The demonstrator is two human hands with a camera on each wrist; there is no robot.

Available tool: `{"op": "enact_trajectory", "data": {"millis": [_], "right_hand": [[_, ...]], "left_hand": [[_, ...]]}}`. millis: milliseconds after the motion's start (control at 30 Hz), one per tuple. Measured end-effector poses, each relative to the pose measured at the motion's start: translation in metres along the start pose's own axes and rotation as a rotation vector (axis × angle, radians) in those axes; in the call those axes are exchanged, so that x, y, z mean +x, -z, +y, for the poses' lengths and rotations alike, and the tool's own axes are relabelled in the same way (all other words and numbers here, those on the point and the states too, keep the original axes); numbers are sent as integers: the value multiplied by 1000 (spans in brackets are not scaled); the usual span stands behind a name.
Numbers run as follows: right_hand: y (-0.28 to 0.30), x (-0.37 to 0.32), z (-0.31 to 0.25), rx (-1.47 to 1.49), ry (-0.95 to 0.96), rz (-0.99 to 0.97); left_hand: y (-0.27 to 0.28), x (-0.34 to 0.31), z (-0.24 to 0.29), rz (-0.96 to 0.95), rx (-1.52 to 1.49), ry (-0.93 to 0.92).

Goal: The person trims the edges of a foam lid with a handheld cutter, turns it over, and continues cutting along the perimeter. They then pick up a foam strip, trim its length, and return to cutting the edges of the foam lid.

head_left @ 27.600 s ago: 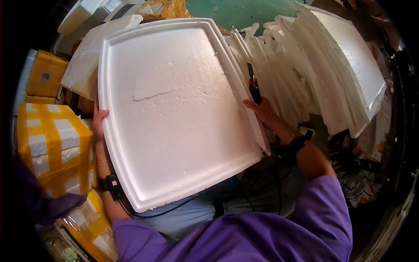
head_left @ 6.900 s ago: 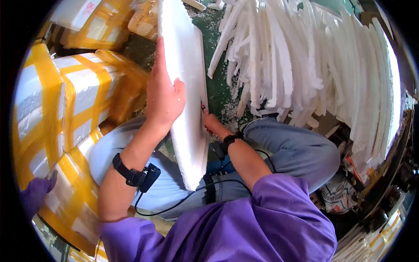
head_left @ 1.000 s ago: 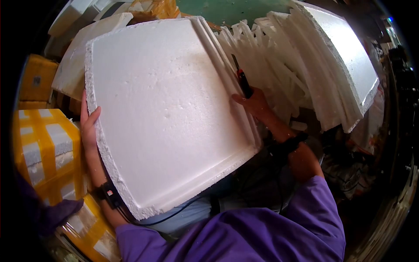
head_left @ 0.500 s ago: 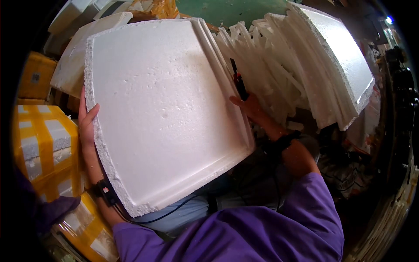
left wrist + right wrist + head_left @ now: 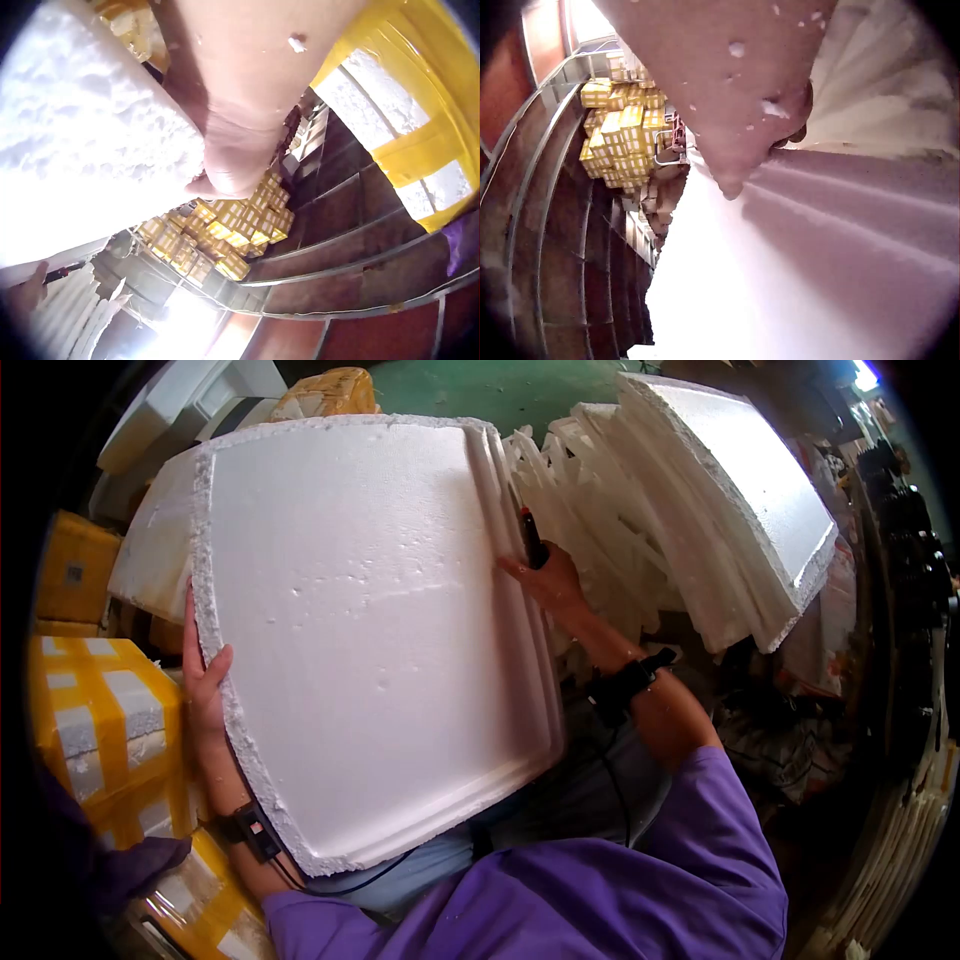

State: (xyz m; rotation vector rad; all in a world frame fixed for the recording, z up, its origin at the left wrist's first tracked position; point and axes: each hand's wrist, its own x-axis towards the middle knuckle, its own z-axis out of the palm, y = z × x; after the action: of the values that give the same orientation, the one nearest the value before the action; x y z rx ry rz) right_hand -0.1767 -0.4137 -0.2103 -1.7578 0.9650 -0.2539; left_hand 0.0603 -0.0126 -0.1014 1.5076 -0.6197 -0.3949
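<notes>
A large white foam panel [image 5: 360, 630] stands tilted over the lap in the head view, its left and top edges rough, a raised rim along its right and bottom sides. The left hand [image 5: 207, 685] grips the rough left edge, thumb on the face; the left wrist view shows that thumb [image 5: 232, 161] against the foam [image 5: 82, 127]. At the right rim, the right hand [image 5: 548, 578] holds a black and red cutter knife [image 5: 533, 540] and rests its thumb on the panel. The right wrist view shows the right hand [image 5: 742, 127] on the ridged rim; its curled fingers are mostly hidden.
White foam strips [image 5: 590, 530] and larger foam slabs [image 5: 740, 470] stand at the right. Foam boxes with yellow tape [image 5: 110, 730] are stacked at the left, beside another foam sheet [image 5: 150, 550]. Green floor [image 5: 470, 390] shows beyond the panel.
Since half a second ago, the right hand and knife have shifted left in the head view, and the panel's right side has swung inward. Earlier, the panel's left side had a smooth raised rim.
</notes>
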Motion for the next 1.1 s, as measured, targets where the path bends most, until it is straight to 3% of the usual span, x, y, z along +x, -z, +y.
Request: {"op": "enact_trajectory", "data": {"millis": [433, 733, 833, 933, 1033, 1100], "right_hand": [[3, 11, 4, 265, -10, -24], [11, 14, 14, 591, -182, -213], [-2, 16, 16, 528, -190, -169], [1, 13, 16, -43, -32, -132], [-11, 22, 70, -55, 160, -128], [-6, -6, 37, -58, 111, -184]], "left_hand": [[20, 1, -15, 23, 7, -19], [24, 0, -15, 30, 8, 3], [16, 1, -11, 47, -24, -3], [20, 3, -11, 102, -9, -6], [22, 6, -8, 197, 26, -1], [24, 8, -7, 238, 54, 1]]}}
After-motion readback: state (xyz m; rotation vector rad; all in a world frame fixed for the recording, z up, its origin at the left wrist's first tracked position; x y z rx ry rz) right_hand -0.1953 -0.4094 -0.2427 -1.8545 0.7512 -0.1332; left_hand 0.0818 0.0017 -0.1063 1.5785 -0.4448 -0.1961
